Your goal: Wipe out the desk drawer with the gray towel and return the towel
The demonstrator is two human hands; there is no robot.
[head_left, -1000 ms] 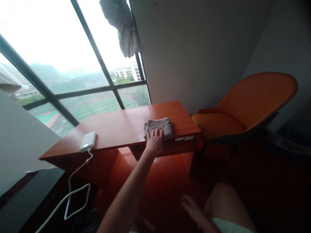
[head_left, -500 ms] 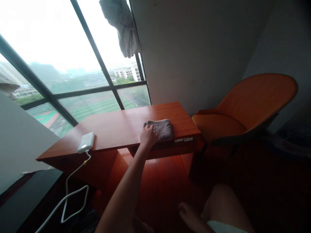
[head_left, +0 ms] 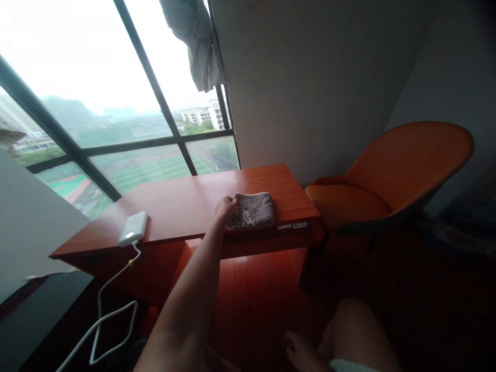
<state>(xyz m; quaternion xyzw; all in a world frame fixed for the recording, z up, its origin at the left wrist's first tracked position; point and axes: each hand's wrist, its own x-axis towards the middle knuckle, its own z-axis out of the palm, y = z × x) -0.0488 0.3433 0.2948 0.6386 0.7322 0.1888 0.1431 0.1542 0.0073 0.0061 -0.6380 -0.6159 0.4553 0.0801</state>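
A folded grey-purple towel [head_left: 258,209] with a pale pattern on its near left part lies on the reddish-brown desk [head_left: 186,204], close to the front edge. My left hand [head_left: 226,207] is at the towel's left side, its fingers closed on the far left corner. The fingertips are partly hidden. My right hand is out of view.
On the desk's left part lies a white power bank [head_left: 134,228] with a white cable [head_left: 101,292] hanging down. An orange chair [head_left: 406,170] stands right of the desk. Windows [head_left: 135,129] rise behind it. My bare leg [head_left: 356,330] shows below.
My left hand has moved from on top of the towel to its left edge, where it now pinches the corner. More of the towel's pale pattern shows.
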